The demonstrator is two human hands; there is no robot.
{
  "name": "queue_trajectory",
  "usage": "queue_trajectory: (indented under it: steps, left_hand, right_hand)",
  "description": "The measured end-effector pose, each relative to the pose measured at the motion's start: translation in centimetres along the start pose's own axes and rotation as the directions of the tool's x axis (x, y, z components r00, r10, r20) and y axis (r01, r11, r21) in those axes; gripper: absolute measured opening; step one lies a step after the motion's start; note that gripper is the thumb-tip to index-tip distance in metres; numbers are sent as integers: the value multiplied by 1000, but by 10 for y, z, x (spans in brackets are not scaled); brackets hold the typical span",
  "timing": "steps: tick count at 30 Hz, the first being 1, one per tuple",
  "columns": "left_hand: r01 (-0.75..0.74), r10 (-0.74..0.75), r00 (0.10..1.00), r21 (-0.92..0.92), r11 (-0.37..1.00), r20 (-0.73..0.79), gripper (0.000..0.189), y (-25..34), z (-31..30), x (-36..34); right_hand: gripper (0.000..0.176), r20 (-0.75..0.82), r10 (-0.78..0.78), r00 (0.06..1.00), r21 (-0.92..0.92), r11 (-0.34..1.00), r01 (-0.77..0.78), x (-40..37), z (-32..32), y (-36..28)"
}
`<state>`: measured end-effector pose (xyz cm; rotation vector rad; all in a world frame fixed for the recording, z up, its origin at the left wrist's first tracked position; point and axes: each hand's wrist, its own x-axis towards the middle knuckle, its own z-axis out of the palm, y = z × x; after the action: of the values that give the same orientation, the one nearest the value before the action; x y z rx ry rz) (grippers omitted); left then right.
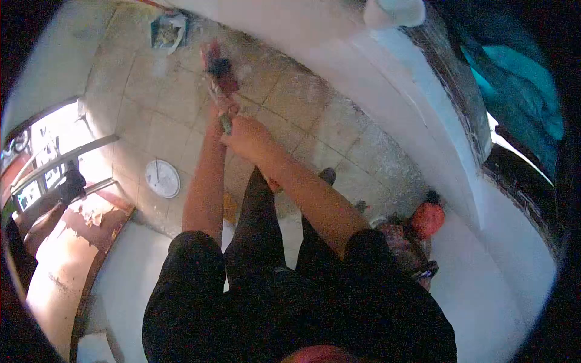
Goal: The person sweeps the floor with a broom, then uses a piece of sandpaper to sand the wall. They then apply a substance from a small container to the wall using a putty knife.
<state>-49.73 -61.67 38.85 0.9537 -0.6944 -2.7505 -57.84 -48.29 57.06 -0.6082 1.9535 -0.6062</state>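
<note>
My two hands meet in front of me over the tiled floor (157, 91). My right hand (247, 136) is closed, its fingers curled around a narrow greenish piece (227, 124) whose kind I cannot make out. Just beyond it, my left hand (227, 107) is partly hidden and blurred, and looks closed. From the hands a reddish object with a dark band (220, 68) stretches away from me. Blur hides its kind and which hand holds it.
A round white container (163, 178) with a stick stands left. Farther off lies a bluish tray (169, 34) with debris. A white curved wall (387, 78) borders the right, near a round orange-red thing (427, 219). Another person's arm (45, 225) reaches over a worn brown board (69, 245).
</note>
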Motion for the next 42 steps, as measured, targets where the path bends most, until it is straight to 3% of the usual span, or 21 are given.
queue_trajectory:
  steps: [3,5,6,7,8,9,10,11,12,16,21,24,30,32,37,39,41,42]
  left_hand:
    - [6,-50,982,-235,972,-184,17,-24,15,10]
    - [35,-11,993,200,979,-121,31,-100,-12,31]
    - [175,-177,797,-60,983,-578,34,-151,-1,38]
    - [250,-182,903,132,959,-388,36,-127,72,-17]
    - [242,-193,847,35,970,-495,34,-153,106,-25]
    - [100,-131,931,-108,989,-341,29,-173,128,-44]
    - [182,-186,915,-46,982,-357,27,-174,150,-60]
    - [262,-238,895,14,965,-377,25,-172,170,-66]
    - [253,-233,895,2,968,-380,25,-189,179,-56]
    - [294,-278,889,-14,956,-364,26,-214,167,-22]
    - [232,-247,939,-88,969,-238,26,-154,94,33]
    - [129,-163,976,-217,968,-146,26,-94,41,36]
    - [-45,29,999,-400,915,-45,27,12,-51,15]
    - [-101,90,995,-409,907,-46,27,46,-74,16]
    - [-179,160,984,-360,916,-82,27,105,-96,10]
    - [-190,163,981,-347,918,-107,28,112,-91,6]
    - [-206,164,975,-333,920,-148,28,105,-72,9]
    - [-213,160,970,-322,923,-182,28,99,-59,11]
  right_hand:
    - [55,-44,88,995,64,994,-85,-27,-18,-5]
    - [57,-150,68,986,58,997,-60,-72,-34,2]
    - [57,-81,116,990,113,988,-106,-98,-52,-4]
    - [57,-43,184,982,89,980,-180,-120,-67,-10]
    - [57,-5,251,968,61,966,-250,-142,-82,-16]
    - [57,-11,337,942,-39,941,-337,-156,-89,-17]
    - [57,-5,330,944,-54,942,-330,-164,-93,-13]
    - [57,16,421,907,-98,903,-418,-169,-95,-6]
    - [57,30,511,859,-142,853,-502,-169,-96,3]
    - [56,38,515,856,-264,831,-489,-125,-85,46]
    - [52,-42,166,985,-356,919,-170,-31,-67,-6]
    - [53,-151,2,989,-275,960,-44,25,-26,-25]
    - [43,-83,-83,993,-260,964,59,72,14,-113]
    - [34,-47,-234,971,-126,966,227,91,22,-131]
    - [41,-24,-204,979,-215,957,194,113,36,-168]
    - [46,30,-177,984,-237,955,179,106,36,-168]
    - [54,3,-282,959,-150,948,280,82,23,-155]
    - [56,62,-204,977,-175,961,212,67,11,-155]
